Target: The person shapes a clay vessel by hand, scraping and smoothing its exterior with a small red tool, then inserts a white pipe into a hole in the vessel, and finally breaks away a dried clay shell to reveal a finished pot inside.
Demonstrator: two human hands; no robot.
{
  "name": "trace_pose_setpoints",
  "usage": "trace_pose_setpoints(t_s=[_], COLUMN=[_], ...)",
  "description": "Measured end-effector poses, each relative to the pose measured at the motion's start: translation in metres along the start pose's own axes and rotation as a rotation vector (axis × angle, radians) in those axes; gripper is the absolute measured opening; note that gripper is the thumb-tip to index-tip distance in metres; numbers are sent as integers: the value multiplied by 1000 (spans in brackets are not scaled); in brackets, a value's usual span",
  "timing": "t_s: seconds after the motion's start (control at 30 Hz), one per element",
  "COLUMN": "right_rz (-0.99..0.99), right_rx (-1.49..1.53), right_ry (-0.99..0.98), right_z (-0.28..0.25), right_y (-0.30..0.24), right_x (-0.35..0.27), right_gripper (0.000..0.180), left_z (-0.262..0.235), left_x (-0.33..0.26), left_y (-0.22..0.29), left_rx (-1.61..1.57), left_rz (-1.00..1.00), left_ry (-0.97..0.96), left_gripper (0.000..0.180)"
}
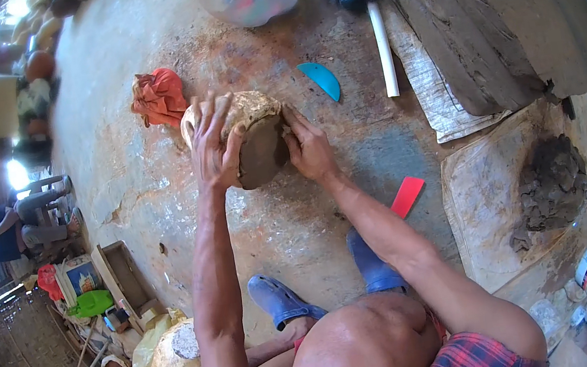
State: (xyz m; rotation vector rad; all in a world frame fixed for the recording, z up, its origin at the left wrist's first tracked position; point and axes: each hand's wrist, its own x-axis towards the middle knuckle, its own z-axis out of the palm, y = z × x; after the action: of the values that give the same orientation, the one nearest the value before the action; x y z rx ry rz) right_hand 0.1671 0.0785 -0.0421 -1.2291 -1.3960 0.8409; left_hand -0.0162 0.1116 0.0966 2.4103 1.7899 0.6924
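Observation:
A rounded, cream-coloured mould with a rough, chipped surface is tilted up over the floor between my hands. Dark, wet clay covers the side of it that faces me. My left hand grips the mould's left side, fingers spread over its top and thumb at the clay's edge. On the right rim, my right hand holds it with the fingers behind and the thumb pressed near the clay. The mould's underside is hidden. Just beyond my left hand lies a crumpled orange-red cloth.
A blue half-round scraper, a white pipe and a red flat scraper lie to the right. Farther right are long clay slabs and a clay heap on sheeting. A person sits far left.

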Motion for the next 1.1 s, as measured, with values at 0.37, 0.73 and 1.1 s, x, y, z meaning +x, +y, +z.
trace_pose_setpoints(t_s=[0.37, 0.73, 1.1], right_rz=[86, 369, 438], right_rx=[37, 145, 377], right_ry=[-37, -117, -88], right_z=[-15, -8, -44], right_y=[5, 18, -3], right_x=[-25, 8, -41], right_gripper=[43, 39, 32], left_z=[10, 20, 33], left_x=[5, 1, 7], left_y=[2, 13, 24], left_rx=[-119, -76, -87], left_rz=[-115, -288, -265], left_ry=[-14, 114, 138], left_gripper=[48, 50, 47])
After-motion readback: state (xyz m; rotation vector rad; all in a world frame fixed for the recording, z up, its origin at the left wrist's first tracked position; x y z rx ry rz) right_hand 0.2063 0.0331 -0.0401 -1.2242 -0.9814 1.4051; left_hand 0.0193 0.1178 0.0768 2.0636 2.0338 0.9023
